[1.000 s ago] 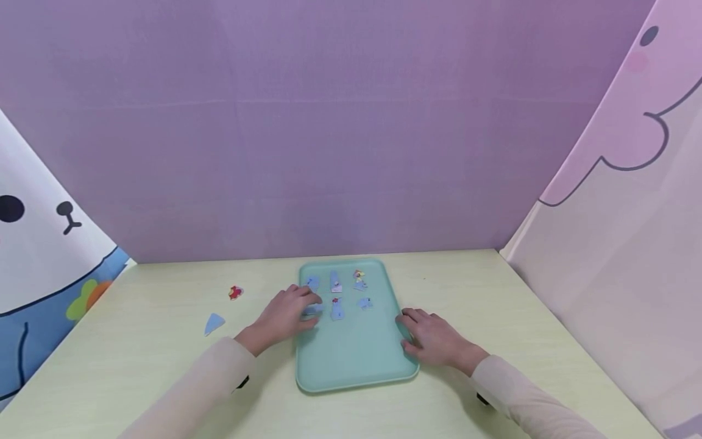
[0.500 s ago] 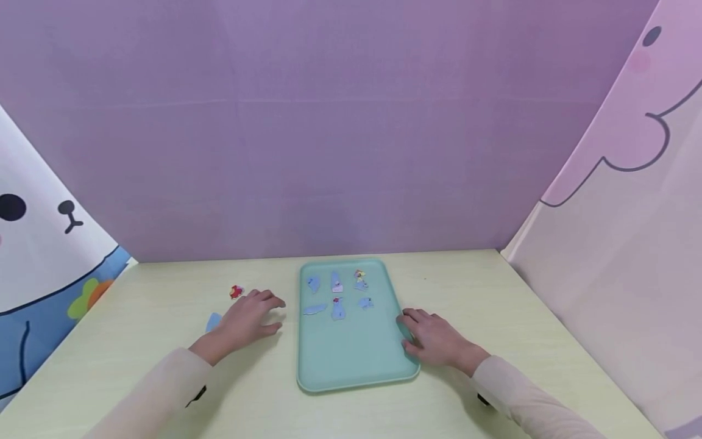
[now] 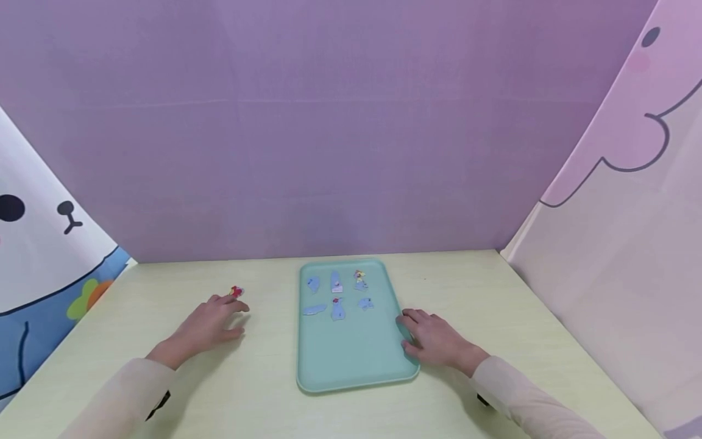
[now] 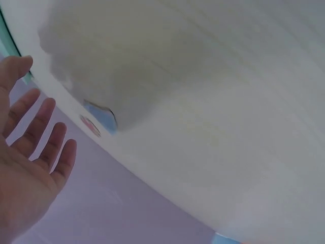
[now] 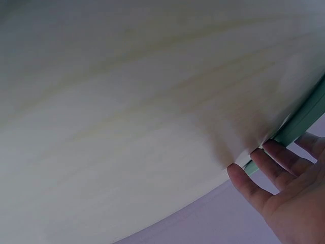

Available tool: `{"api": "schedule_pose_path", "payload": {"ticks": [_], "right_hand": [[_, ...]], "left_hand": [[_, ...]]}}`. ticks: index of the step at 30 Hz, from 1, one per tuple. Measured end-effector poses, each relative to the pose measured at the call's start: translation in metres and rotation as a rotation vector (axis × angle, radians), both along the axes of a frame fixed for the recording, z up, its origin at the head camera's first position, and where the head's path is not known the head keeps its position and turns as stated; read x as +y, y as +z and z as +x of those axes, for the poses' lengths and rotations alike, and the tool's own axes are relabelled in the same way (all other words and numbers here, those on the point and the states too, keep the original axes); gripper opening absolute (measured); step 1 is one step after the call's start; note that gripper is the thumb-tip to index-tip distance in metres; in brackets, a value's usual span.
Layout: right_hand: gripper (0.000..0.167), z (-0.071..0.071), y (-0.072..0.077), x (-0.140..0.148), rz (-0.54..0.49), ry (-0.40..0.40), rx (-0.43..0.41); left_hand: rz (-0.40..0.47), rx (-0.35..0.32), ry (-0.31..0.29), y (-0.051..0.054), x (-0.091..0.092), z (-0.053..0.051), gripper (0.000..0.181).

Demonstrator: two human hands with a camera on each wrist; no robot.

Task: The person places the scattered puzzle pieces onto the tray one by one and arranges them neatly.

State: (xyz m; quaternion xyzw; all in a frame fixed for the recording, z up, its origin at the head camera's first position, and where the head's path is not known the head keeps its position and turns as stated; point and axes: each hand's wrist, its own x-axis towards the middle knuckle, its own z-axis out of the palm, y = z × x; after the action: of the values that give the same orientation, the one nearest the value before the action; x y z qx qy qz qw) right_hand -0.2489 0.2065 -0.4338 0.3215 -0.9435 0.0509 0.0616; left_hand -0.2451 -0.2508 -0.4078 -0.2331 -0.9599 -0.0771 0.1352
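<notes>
My left hand (image 3: pixel 207 324) hovers over the table left of the tray, fingers spread apart and holding nothing. In the head view it covers a flat light-blue piece (image 4: pixel 101 117), which the left wrist view shows lying on the table. Just beyond the fingertips lies a small red-and-yellow flat piece (image 3: pixel 236 291). My right hand (image 3: pixel 436 338) rests against the right rim of a mint-green tray (image 3: pixel 356 356), its fingertips touching the edge. Several irregular flat pieces, mostly pale blue, lie in two rows in the tray's far half, among them a long one (image 3: pixel 315 310) and one with a red spot (image 3: pixel 337 308).
The pale wooden table (image 3: pixel 263 402) ends at a purple backdrop (image 3: pixel 351 152). Printed cloth walls with cartoon figures stand at the left (image 3: pixel 49 256) and at the right (image 3: pixel 620 256).
My left hand has left the long pale-blue piece in the tray and moved leftward over the table, now covering the loose blue piece. My right hand stays at the tray's rim.
</notes>
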Motion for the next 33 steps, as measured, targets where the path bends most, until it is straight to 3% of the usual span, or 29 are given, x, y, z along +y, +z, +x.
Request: {"api": "schedule_pose_path", "payload": {"ticks": [8,13,33], "right_hand": [[0.048,-0.001,-0.001,0.001,-0.004,-0.004,0.011],[0.048,0.0,0.0,0.0,-0.003,-0.004,0.011],[0.046,0.0,-0.001,0.001,-0.004,0.001,0.033]], "left_hand": [[0.029,-0.099,0.053,0.003,-0.026,-0.001,0.04],[0.015,-0.138,0.078,0.0,-0.038,-0.003,0.042],[0.068,-0.213,-0.014,-0.001,-0.062,-0.004,0.038]]}}
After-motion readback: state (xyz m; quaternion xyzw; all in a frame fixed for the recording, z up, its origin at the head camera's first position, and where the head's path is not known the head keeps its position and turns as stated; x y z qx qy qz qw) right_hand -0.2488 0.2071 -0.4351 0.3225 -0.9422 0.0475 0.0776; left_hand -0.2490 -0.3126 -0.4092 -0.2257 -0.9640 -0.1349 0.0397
